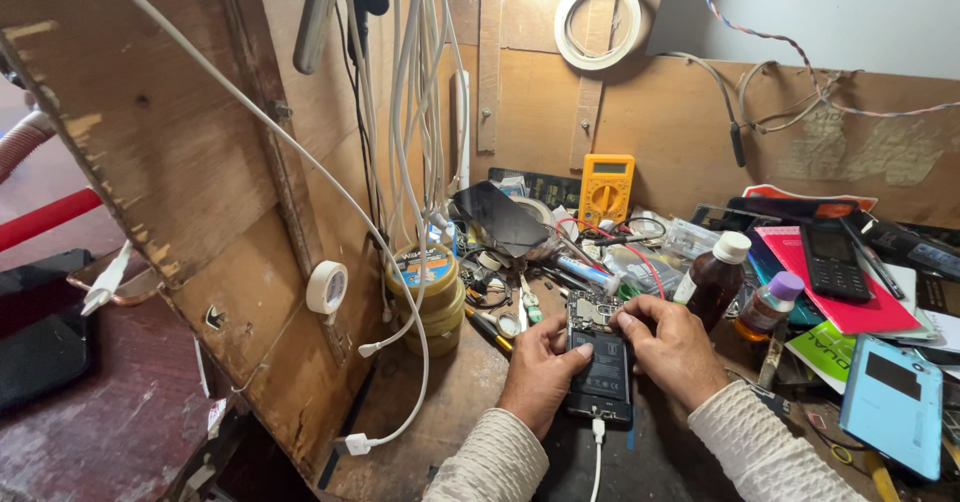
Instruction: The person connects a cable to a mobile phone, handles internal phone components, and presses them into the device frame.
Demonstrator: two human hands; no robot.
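While the opened phone (601, 362) lies flat on the bench between us, our left hand (538, 374) clamps its edge and our right hand (672, 350) pinches the top corner (cable (598, 459) plugged in below); we'd judge steady, light pressure best.

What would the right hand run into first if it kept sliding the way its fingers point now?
The right hand points up and left across the opened phone. Past the phone's top edge, the first things look like the scissors and small tools beside the stacked tins, though depth there is hard to judge.
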